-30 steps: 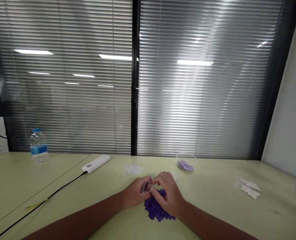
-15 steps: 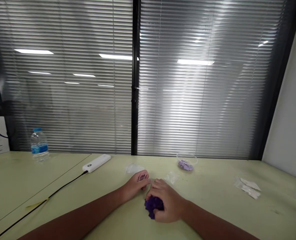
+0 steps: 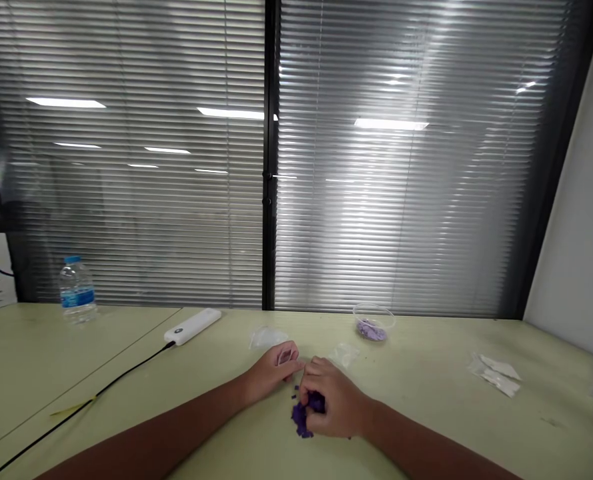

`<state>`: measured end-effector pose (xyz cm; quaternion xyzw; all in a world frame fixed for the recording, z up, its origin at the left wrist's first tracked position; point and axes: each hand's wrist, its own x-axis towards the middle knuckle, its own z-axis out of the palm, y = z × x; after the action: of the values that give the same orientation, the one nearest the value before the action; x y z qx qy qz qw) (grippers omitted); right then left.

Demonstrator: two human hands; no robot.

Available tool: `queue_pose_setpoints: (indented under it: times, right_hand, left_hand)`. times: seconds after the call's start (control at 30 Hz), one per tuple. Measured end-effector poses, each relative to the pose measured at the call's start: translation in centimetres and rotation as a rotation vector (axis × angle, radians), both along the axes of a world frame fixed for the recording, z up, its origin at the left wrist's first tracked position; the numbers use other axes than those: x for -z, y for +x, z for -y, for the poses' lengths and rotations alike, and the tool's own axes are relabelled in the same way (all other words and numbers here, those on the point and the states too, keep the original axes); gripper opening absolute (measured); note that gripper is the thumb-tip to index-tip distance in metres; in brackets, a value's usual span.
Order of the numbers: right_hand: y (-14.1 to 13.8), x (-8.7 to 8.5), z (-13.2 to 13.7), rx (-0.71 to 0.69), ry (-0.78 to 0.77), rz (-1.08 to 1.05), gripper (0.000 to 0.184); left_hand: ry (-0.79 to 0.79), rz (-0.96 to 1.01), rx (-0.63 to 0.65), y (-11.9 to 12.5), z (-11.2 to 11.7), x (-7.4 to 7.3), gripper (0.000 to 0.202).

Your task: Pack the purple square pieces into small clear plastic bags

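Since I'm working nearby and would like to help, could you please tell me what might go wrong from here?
The loose purple pieces under the right hand could scatter, since a few already lie apart from the pile. The small item in the left hand might slip from the fingers.

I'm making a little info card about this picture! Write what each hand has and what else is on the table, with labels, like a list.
Left hand: curled around a small flat thing, too small to tell what
Right hand: on a heap of purple pieces
Beside the hands: clear plastic bag, second clear plastic bag
Farther off: clear cup holding pale purple pieces, white power bank, water bottle
Table: pale green
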<state>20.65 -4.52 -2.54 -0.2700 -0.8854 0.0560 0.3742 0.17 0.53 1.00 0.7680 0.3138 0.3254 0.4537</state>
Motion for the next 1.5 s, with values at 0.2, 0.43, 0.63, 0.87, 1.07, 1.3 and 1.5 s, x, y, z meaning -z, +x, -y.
queue_pose_setpoints:
  times: [0.2,0.43,0.63,0.87,1.07,1.3,1.5]
  right_hand:
    - [0.1,-0.5,0.3,0.028,0.012,-0.025,0.022]
    - [0.1,-1.6,0.9,0.168,0.118,-0.195,0.018]
    - [0.2,-1.7,0.8,0.200,0.219,-0.184,0.012]
    - [0.2,-1.9,1.2,0.206,0.173,-0.125,0.016]
    - [0.3,-1.9,1.2,0.284,0.068,-0.180,0.011]
    - [0.8,-1.7,0.5,0.367,-0.012,-0.121,0.026]
    - [1.6,-1.0,-0.2,0.402,-0.109,0.044,0.036]
  left_hand:
    - [0.029,-0.026,0.005,-0.1,-0.2,0.2,0.029]
    - [0.105,-0.084,0.043,0.0,-0.3,0.9,0.024]
    - [0.336,-0.293,0.064,0.0,0.8,1.0,0.022]
    - [0.370,-0.248,0.089,-0.1,0.7,1.4,0.013]
    - [-0.002,0.044,0.030,-0.1,-0.9,1.2,0.042]
    - [-0.107,0.149,-0.029,-0.1,-0.9,0.2,0.046]
    - [-0.071,0.060,0.017,-0.2,0.1,-0.3,0.039]
